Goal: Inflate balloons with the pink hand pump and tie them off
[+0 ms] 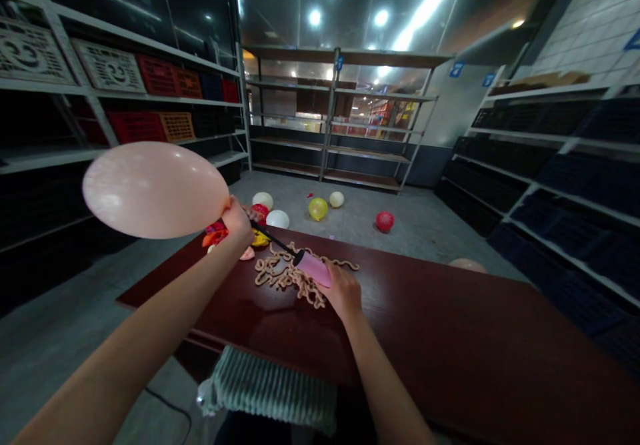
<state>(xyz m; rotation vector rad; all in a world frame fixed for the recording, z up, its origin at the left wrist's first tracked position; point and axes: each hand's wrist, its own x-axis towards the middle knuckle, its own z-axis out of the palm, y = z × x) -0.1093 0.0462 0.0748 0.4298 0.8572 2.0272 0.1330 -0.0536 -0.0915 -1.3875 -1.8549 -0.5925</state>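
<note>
A large pale pink balloon (155, 190), blown up, sticks out to the left from my left hand (237, 223). The fingers of that hand are closed around the balloon's neck, where it meets the end of a hand pump. My right hand (343, 291) is wrapped around the pink barrel of the balloon pump (314, 267); its black rod (275, 239) runs between the two hands. Below the pump lies a tangled heap of long, beige uninflated balloons (280, 273). Loose red, orange and yellow balloons (216, 234) lie beside my left hand, partly hidden by it.
The dark red table (430, 318) reaches far to the right. On the floor behind it lie a yellow balloon (317, 209), a red balloon (385, 221) and several pale ones. Shelves with crates (107, 66) line the left; metal racks (325, 125) stand at the back.
</note>
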